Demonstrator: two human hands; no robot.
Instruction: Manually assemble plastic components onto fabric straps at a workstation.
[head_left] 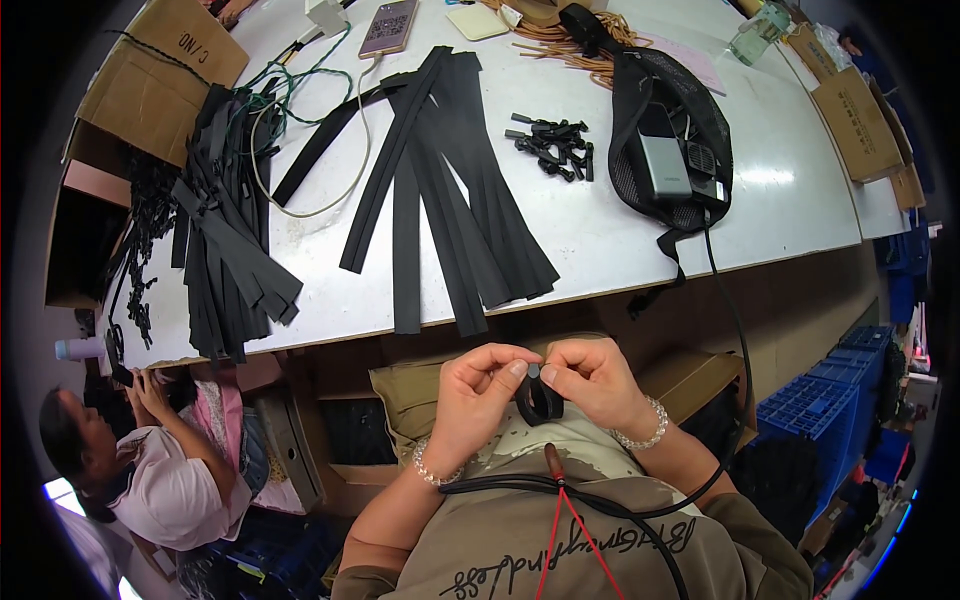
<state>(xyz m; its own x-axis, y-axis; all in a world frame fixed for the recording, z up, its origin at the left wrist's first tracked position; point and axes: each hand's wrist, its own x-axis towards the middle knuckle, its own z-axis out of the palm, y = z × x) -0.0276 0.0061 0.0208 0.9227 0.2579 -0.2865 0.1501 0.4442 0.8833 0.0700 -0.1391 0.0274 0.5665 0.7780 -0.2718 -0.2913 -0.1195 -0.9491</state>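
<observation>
- The black loop [541, 408] hung above the lap, in front of the near edge of the table [800, 205].
- The left hand [482, 388] and right hand [598, 384] both pinched its top, thumbs nearly meeting.
- Close, even pinches and an untwisted loop seemed likeliest to give good control.
- Black strips [408, 230] reached that near edge.

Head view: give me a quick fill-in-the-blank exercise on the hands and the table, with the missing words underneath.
1. The left hand and the right hand share a grip on a small loop coloured ____.
2. The flat black strips lie on a table whose top is coloured ____.
3. In the picture, the mesh bag lies to the ____ of the small black pieces.

Missing words: black; white; right.
</observation>
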